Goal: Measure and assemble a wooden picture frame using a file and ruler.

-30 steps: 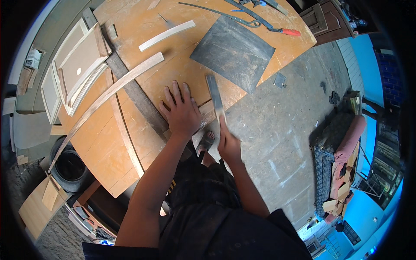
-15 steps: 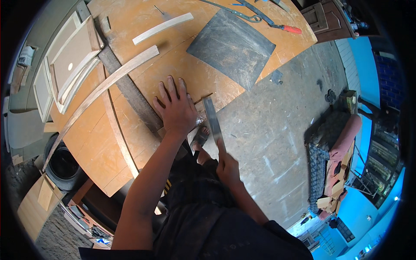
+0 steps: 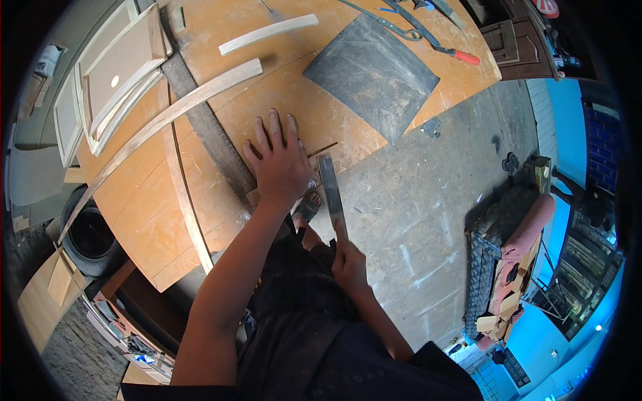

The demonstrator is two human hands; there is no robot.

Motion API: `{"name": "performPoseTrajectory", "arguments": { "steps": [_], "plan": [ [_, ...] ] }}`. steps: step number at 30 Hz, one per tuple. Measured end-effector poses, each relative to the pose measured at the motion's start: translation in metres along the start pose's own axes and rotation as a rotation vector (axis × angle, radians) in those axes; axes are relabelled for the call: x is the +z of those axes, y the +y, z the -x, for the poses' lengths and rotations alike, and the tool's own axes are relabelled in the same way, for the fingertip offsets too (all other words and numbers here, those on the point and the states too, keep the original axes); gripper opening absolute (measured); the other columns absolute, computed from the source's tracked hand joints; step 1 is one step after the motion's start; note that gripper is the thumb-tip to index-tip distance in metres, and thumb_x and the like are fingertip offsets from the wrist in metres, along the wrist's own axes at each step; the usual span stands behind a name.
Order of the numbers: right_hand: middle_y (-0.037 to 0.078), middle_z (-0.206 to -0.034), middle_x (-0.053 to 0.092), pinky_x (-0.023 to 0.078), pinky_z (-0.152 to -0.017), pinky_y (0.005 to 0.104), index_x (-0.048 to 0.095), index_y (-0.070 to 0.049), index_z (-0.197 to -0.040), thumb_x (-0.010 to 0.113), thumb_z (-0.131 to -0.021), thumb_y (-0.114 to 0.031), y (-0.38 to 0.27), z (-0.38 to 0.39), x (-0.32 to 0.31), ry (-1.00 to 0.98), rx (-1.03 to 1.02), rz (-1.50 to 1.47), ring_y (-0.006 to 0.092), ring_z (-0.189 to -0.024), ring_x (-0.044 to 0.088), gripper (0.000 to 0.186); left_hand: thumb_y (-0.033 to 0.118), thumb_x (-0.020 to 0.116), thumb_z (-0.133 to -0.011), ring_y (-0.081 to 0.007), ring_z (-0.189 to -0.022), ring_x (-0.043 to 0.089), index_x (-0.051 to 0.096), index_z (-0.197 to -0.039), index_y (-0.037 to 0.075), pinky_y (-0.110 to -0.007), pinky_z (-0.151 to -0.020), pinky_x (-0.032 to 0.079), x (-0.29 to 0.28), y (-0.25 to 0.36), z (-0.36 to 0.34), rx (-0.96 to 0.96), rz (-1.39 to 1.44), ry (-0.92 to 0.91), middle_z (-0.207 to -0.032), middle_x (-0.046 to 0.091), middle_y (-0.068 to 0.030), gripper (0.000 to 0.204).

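My left hand lies palm down near the table's edge, fingers spread on the orange tabletop. Under its wrist shows the end of a small brown wood piece; most of that is hidden. My right hand is closed round the lower end of a long, flat grey metal blade. Whether this tool is a saw or a file cannot be told. The blade points away from me, just past the table edge and right of my left hand. A thin dark strip lies beside its tip.
Curved wood strips and a long bent strip cross the table. A dark square sheet, scissors and a red-handled tool lie farther off. Framed panels are stacked left. A tyre stands below; a cushioned seat sits right.
The right hand has drawn the blade a little back toward me. My left hand stays flat on the table, while the whole view has shifted slightly.
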State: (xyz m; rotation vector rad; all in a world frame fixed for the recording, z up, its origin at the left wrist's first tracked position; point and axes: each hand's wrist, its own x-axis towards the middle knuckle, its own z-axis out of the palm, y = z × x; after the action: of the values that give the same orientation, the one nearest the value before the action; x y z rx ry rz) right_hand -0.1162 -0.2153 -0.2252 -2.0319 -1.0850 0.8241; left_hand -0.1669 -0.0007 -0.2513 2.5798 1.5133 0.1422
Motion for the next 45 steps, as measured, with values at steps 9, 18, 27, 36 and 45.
{"name": "performPoseTrajectory", "arguments": {
  "steps": [9, 18, 27, 36, 45],
  "plan": [
    [0.023, -0.081, 0.063, 0.051, -0.064, 0.0442, 0.041, -0.008, -0.15, 0.051, -0.09, 0.001, -0.003, -0.058, 0.009, 0.07, 0.003, -0.001, 0.0402, -0.072, 0.064, 0.062, 0.027, 0.045, -0.098, -0.042, -0.146, 0.025, 0.039, -0.149, 0.01, -0.068, -0.108, 0.022, 0.005, 0.001, -0.004, -0.014, -0.017, 0.032, -0.159, 0.029, -0.0171, 0.053],
    [0.025, -0.121, 0.063, 0.048, -0.058, 0.0359, 0.044, -0.005, -0.148, 0.045, -0.098, 0.0, 0.0, -0.121, -0.012, 0.108, 0.021, 0.034, 0.0331, -0.061, 0.059, 0.051, 0.026, 0.044, -0.098, -0.0417, -0.147, 0.024, 0.04, -0.148, 0.011, -0.068, -0.108, 0.022, 0.005, 0.006, -0.003, 0.006, -0.013, 0.003, -0.159, 0.028, -0.017, 0.052],
    [0.025, -0.119, 0.065, 0.054, -0.068, 0.0414, 0.044, -0.007, -0.149, 0.051, -0.088, 0.006, 0.03, -0.014, -0.006, 0.074, -0.038, 0.011, 0.0382, -0.075, 0.067, 0.062, 0.026, 0.045, -0.098, -0.0428, -0.146, 0.025, 0.041, -0.147, 0.01, -0.068, -0.108, 0.022, -0.005, 0.0, 0.002, -0.009, -0.026, 0.002, -0.159, 0.029, -0.0174, 0.052],
    [0.026, -0.131, 0.059, 0.054, -0.076, 0.0334, 0.047, 0.001, -0.145, 0.047, -0.096, 0.005, 0.026, -0.02, -0.006, 0.027, 0.042, 0.057, 0.0337, -0.098, 0.072, 0.049, 0.026, 0.045, -0.098, -0.0423, -0.146, 0.024, 0.041, -0.147, 0.01, -0.068, -0.109, 0.022, 0.0, 0.001, -0.003, -0.014, -0.014, 0.008, -0.159, 0.028, -0.0169, 0.052],
    [0.026, -0.093, 0.068, 0.054, -0.066, 0.042, 0.048, -0.007, -0.146, 0.05, -0.092, 0.001, -0.004, -0.113, -0.007, 0.138, 0.033, 0.038, 0.0387, -0.075, 0.068, 0.054, 0.027, 0.044, -0.098, -0.0423, -0.147, 0.024, 0.042, -0.147, 0.01, -0.068, -0.109, 0.021, 0.004, 0.006, -0.001, 0.02, -0.012, 0.014, -0.16, 0.028, -0.0168, 0.052]
  ]
}}
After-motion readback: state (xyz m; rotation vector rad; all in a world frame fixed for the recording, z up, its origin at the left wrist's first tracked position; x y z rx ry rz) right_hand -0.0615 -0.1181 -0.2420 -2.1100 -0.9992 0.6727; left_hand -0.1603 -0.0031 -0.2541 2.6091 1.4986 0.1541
